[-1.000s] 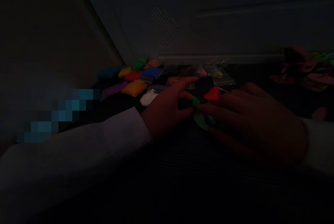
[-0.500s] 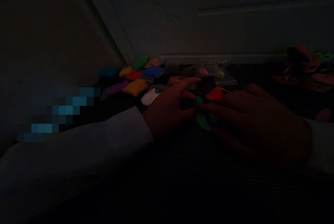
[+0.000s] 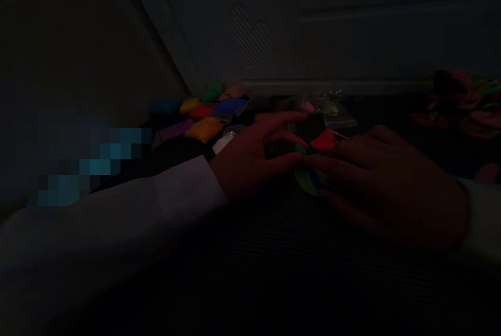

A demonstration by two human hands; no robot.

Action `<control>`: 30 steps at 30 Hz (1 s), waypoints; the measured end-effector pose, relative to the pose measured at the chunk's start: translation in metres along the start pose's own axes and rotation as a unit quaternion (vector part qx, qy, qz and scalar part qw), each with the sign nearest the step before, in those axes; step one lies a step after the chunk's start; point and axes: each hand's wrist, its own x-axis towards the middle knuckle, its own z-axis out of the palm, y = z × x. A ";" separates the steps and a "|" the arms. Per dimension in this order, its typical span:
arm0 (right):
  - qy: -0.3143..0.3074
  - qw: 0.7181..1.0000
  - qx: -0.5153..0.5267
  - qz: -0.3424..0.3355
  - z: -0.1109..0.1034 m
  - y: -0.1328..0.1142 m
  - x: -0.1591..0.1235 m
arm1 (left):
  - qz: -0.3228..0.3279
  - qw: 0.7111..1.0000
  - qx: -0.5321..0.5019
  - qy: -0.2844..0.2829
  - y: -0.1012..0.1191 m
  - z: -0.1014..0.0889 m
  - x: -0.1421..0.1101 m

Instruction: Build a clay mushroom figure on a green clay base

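Note:
The scene is very dark. My left hand and my right hand meet over a small green piece lying on the dark ribbed surface. Left thumb and finger pinch a tiny green bit at its top. The right fingers press on the green piece's right side, where a blue spot shows. A red piece lies just behind the fingertips. Both wrists wear white sleeves.
Small packets in blue, yellow, red, green, orange, purple and white lie in a heap at the back left. Clear bags sit behind the hands. More coloured shapes lie at the far right. A pale panel with a heart mark stands behind.
The picture has grown a little darker. My left fingers have shifted slightly right and up on the tiny green bit; the right hand has hardly moved.

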 end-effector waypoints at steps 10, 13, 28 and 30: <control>0.011 1.000 0.009 -0.003 -0.001 0.001 0.000 | -0.015 0.999 0.024 0.026 -0.001 0.000 0.002; 0.012 1.000 0.006 -0.001 0.000 0.001 0.001 | -0.017 0.999 0.025 0.025 0.000 0.000 0.002; 0.031 0.999 0.016 -0.032 -0.001 0.000 -0.001 | 0.030 0.994 0.106 0.023 0.001 0.000 -0.001; 0.022 0.999 0.015 -0.029 -0.001 0.000 0.000 | 0.033 0.994 0.106 0.012 0.000 0.000 0.000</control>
